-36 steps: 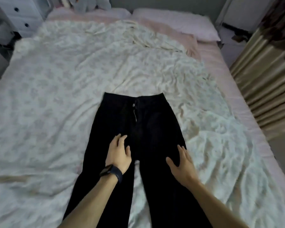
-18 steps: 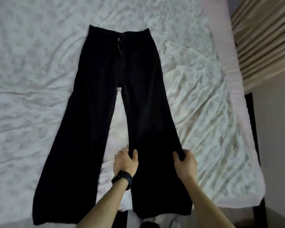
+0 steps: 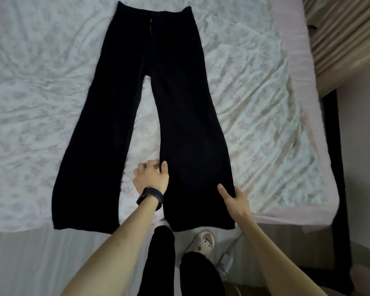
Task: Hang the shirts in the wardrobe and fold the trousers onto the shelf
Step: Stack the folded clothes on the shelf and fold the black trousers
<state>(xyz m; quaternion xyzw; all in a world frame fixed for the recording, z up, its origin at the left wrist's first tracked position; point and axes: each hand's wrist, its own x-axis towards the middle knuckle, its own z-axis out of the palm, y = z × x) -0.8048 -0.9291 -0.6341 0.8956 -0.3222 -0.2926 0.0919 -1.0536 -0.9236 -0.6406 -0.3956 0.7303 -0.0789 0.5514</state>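
Observation:
Black wide-leg trousers lie flat on the bed, waistband at the top of the view, both legs spread toward me. My left hand, with a black wristband, pinches the inner edge of the right leg low down. My right hand grips the outer edge of that same leg, thumb on top of the cloth and fingers hidden under it. The left leg lies untouched. No shirts and no wardrobe are in view.
The bed carries a crumpled white floral sheet over a pink one. Beige curtains hang at the upper right. My own legs and a pale slipper stand at the bed's foot, with a dark bed frame along the right side.
My hands slid down from the thighs of the trousers to the lower right leg and took hold of its two edges. The view tilted down toward the foot of the bed.

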